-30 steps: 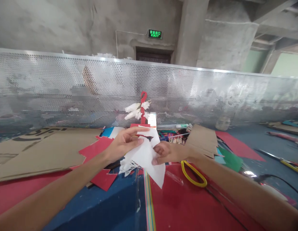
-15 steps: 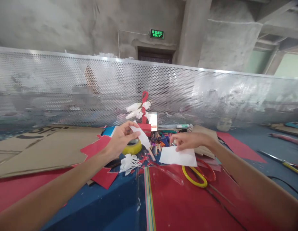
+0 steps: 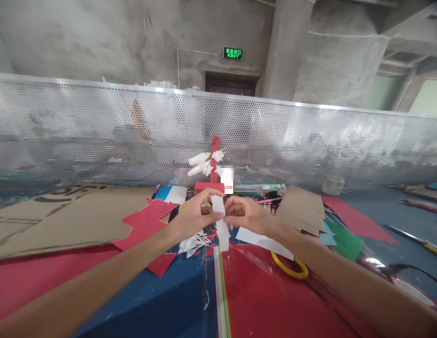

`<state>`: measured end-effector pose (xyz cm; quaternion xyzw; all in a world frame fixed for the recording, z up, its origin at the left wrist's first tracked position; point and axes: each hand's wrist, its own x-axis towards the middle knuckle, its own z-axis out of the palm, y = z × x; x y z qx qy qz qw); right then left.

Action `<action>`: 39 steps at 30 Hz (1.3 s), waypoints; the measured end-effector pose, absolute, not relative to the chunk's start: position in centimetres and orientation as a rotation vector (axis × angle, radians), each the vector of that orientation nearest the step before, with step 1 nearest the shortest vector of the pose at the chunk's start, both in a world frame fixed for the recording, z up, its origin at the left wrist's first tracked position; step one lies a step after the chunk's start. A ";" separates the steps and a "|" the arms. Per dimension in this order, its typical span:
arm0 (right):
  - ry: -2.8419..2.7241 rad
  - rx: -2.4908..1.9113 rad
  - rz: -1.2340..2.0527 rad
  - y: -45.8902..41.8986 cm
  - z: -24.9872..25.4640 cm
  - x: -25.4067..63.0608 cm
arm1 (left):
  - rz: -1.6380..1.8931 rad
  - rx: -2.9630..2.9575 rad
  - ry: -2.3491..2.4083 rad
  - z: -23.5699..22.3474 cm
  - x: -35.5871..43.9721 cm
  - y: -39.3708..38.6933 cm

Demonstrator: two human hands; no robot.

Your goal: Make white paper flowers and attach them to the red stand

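A narrow white paper strip (image 3: pixel 222 237) hangs upright in front of me, pinched between the thumb and fingers of my left hand (image 3: pixel 193 213). From the other side, my right hand (image 3: pixel 249 217) meets the strip's right edge with bent fingers and thumb pressed together on it. Beneath the right wrist lies another white paper piece (image 3: pixel 257 238), partly over scissors with a yellow handle (image 3: pixel 299 272). Small white paper flowers (image 3: pixel 193 244) are heaped below my left hand. A yellow tape roll (image 3: pixel 183 206) is mostly covered by that hand.
Behind the hands stands a red stem (image 3: pixel 214 173) with white flowers (image 3: pixel 199 158) on a red box (image 3: pixel 203 187). Cardboard lies left (image 3: pixel 81 216) and right (image 3: pixel 303 206). Red sheets (image 3: pixel 268 300) cover the front right. A perforated metal screen (image 3: pixel 275 136) runs across the back.
My right hand has left the wider white paper and moved left to the strip. The strip, in my left hand, has come rightward and hangs more upright.
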<state>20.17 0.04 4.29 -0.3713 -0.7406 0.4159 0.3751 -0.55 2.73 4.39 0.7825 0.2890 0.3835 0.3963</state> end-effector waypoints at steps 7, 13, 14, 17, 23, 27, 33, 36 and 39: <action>-1.749 -0.962 1.026 0.5 4.5 20.8 | 0.918 1.874 0.655 4.2 -0.7 3.1; -1.728 -0.981 1.040 0.8 4.3 21.0 | 0.910 1.756 0.690 4.1 -0.5 2.8; -1.722 -0.980 1.046 0.8 4.3 20.9 | 0.915 1.711 0.707 4.1 -0.5 2.8; -1.711 -0.978 1.070 0.6 4.4 20.8 | 0.878 1.586 0.765 3.8 -0.5 3.0; -1.732 -0.988 1.098 0.6 4.2 20.7 | 0.749 1.691 0.745 3.3 -0.5 3.5; -1.723 -0.990 1.122 0.6 4.0 20.7 | 0.756 1.767 0.779 3.7 -0.2 3.1; -1.721 -1.004 1.100 0.6 3.8 20.4 | 0.754 1.835 0.784 3.8 -0.2 3.0; -1.727 -0.962 0.999 0.8 3.4 20.4 | 0.778 1.890 0.802 3.5 -0.2 3.3; -1.774 -0.919 0.887 1.0 3.1 20.4 | 0.834 1.966 0.849 3.1 -0.3 3.6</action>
